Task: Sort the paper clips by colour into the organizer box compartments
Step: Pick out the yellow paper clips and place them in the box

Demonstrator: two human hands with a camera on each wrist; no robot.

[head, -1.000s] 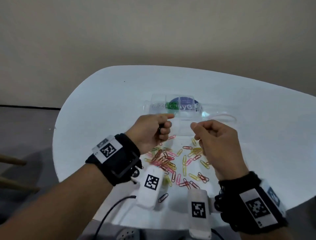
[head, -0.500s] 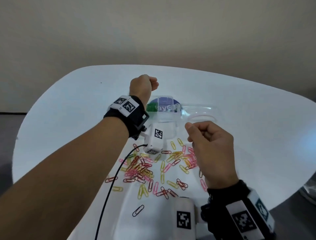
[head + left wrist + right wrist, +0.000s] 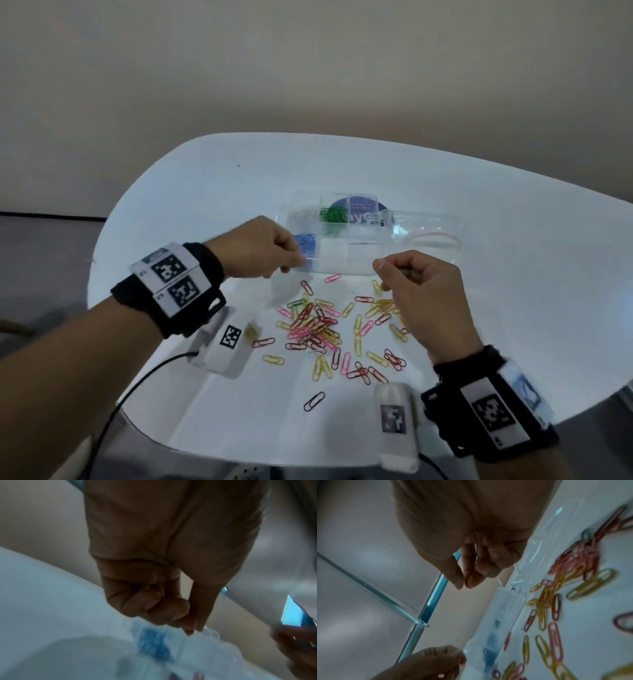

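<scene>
The left hand (image 3: 263, 248) is held with fingers curled at the near-left corner of the box (image 3: 342, 263), just over the blue clips (image 3: 306, 244); whether anything is pinched cannot be told. The right hand (image 3: 416, 279) hangs near the box's right end, thumb and forefinger together, apparently on nothing. A drop into the blue compartment is judged to be in hand; next, a clip of one colour must be picked singly from the tangled pile (image 3: 320, 327) on the worktop (image 3: 191, 192) in front of the box. Green clips (image 3: 331, 216) fill a far compartment.

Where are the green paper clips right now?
In the head view, the green paper clips sit in a far compartment of the clear organizer box, beyond the blue clips.
</scene>
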